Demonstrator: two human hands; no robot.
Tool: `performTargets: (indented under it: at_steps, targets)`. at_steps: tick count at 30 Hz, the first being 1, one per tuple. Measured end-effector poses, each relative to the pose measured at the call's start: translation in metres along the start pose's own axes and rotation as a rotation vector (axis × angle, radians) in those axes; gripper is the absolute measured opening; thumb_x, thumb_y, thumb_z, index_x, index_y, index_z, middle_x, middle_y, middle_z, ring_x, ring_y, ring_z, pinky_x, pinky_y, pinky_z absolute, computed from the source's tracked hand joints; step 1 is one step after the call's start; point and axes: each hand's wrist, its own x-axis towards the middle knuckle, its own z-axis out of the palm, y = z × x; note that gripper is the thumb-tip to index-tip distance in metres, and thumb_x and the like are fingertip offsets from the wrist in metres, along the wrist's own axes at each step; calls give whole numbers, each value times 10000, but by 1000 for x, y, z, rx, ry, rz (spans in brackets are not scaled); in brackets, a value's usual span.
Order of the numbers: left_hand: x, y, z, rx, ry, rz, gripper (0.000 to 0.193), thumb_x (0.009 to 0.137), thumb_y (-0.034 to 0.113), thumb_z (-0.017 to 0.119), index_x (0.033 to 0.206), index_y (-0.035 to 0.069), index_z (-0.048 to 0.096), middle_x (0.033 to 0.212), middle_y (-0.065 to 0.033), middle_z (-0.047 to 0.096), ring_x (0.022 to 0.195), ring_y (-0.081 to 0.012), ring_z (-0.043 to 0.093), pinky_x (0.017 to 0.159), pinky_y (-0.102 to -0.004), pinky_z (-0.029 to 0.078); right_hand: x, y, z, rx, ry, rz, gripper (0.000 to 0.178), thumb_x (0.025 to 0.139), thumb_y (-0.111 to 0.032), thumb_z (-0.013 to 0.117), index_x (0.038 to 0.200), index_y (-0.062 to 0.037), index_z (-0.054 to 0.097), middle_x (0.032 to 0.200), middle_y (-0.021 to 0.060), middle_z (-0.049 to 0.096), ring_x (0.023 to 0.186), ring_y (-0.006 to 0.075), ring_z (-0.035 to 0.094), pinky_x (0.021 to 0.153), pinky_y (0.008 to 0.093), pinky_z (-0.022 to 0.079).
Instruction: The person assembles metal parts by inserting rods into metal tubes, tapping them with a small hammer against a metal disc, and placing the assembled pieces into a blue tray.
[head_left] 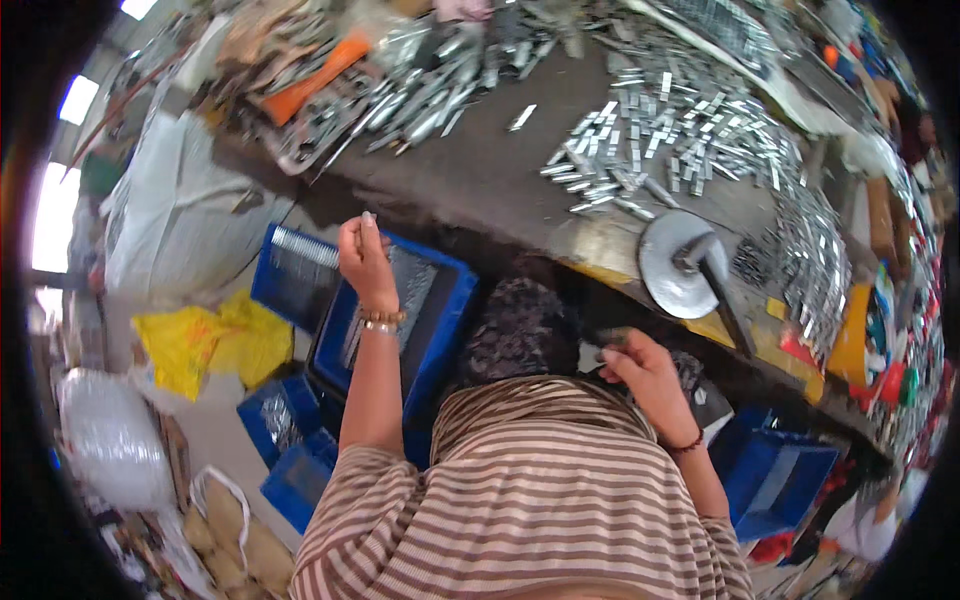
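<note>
My left hand [368,268] is raised over a blue crate [462,285] beside the bench's near edge. Its fingers are closed together; whatever they pinch is too small to make out. Rows of small metal parts lie inside that crate. In front of my body, my right hand [645,375] has its thumb and fingers pressed together, with something dark and blurred at the tips. A hammer with a dark handle [733,315] rests across a round metal disc [660,262] at the bench edge. Beyond it, many short shiny metal strips [640,130] are heaped.
The dark workbench [470,170] carries long metal pieces [425,100] and an orange object [315,80] at the far left. More blue bins [300,485] stand at lower left, near a yellow bag [215,340] and a white sack [180,215]. Another blue crate [785,485] sits at right.
</note>
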Motion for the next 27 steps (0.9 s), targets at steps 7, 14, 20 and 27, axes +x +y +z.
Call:
performTargets:
  at_steps: [7,14,20,27]
  targets:
    - [-73,129,103,176,-655,645,196,868,41,799,1050,41,725,944,-69,686,808,-173,654,701,-296,513,-9,-10,1,-44,-44,-90,117,1022,-102,664,1064,4,641,869,3,642,816,74,602,752,266,513]
    - [-79,134,137,520,-786,763,320,851,74,782,1154,70,680,956,-101,700,883,-267,680,806,-395,550,-36,-24,-26,-184,129,-214,171,1013,-134,686,994,11,598,846,34,611,783,72,544,709,275,480]
    - [-75,144,134,354,-847,563,266,883,22,748,1132,67,669,899,-45,682,823,-177,641,759,-332,533,-64,-55,-67,-310,528,-447,247,928,-133,763,887,33,585,783,157,551,683,238,566,636,376,477]
    - [-110,152,126,65,-1122,266,280,891,-32,761,1147,28,663,967,-4,650,828,-67,591,739,-236,506,-30,-60,-174,-1066,1213,-498,153,872,-103,736,996,-85,649,957,122,674,858,374,703,719,480,568]
